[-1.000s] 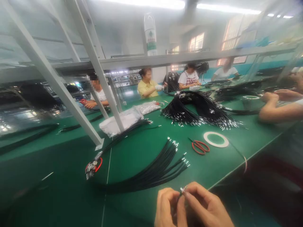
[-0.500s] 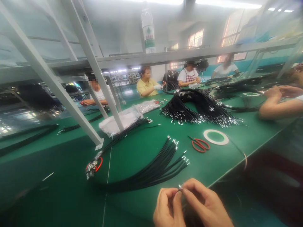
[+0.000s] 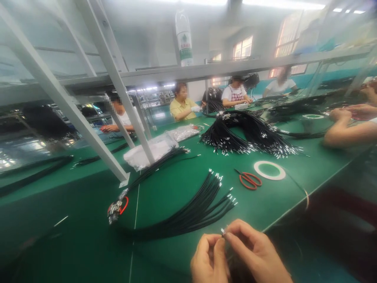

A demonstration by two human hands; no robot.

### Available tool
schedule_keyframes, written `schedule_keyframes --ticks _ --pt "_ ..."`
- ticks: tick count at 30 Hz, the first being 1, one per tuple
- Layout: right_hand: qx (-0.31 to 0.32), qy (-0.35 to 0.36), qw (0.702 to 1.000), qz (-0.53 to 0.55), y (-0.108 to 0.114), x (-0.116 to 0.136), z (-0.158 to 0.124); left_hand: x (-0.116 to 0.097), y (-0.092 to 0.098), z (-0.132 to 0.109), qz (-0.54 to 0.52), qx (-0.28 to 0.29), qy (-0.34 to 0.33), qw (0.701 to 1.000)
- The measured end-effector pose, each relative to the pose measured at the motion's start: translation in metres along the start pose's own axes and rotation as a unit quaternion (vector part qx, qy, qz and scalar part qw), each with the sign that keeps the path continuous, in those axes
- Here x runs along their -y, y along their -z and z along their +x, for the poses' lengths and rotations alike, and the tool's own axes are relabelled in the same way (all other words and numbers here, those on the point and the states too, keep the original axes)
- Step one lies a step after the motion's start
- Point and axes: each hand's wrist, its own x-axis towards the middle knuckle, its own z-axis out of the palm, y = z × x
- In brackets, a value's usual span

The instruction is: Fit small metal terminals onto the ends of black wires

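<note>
At the lower edge of the head view, my left hand [image 3: 208,257] and my right hand [image 3: 255,249] meet, each closed in a pinch. Between their fingertips is a black cable's end [image 3: 223,231] with a small whitish tip poking up. The rest of that cable is hidden by my fingers. Just beyond lies a fanned bundle of black cables [image 3: 182,214], silvery tips pointing right. Red-handled scissors [image 3: 249,181] and a white roll of tape [image 3: 269,171] rest farther back, apart from my hands.
A green tabletop [image 3: 165,177] runs under everything. Metal shelf posts [image 3: 118,86] stand at left beside plastic bags [image 3: 144,151]. A large black cable heap [image 3: 235,131] lies at the back. A co-worker's arm [image 3: 347,127] rests at right; several people sit beyond.
The cable's whitish tip shows slightly more above my fingertips. Both hands stay almost in place, still pinching. The people's hands across the table shift slightly.
</note>
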Motion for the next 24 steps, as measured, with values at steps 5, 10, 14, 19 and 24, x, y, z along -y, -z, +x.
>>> schedule_keyframes --ticks 5,10,14,19,24 --pt "0.033 0.013 0.999 -0.030 0.004 0.001 0.004 -0.007 0.001 0.003 -0.047 0.042 0.052 0.997" --pt "0.040 0.021 0.999 -0.021 0.004 -0.002 0.008 -0.012 0.004 0.006 -0.097 0.086 0.079 0.988" --pt "0.049 0.014 0.999 -0.003 0.002 0.000 0.008 -0.012 0.008 0.008 -0.122 0.120 0.091 0.981" --pt "0.055 -0.002 0.998 0.004 -0.001 0.001 0.009 -0.010 0.012 0.010 -0.152 0.142 0.115 0.971" --pt "0.100 -0.026 0.994 0.033 0.000 -0.002 0.012 -0.009 0.019 0.013 -0.152 0.186 0.142 0.960"
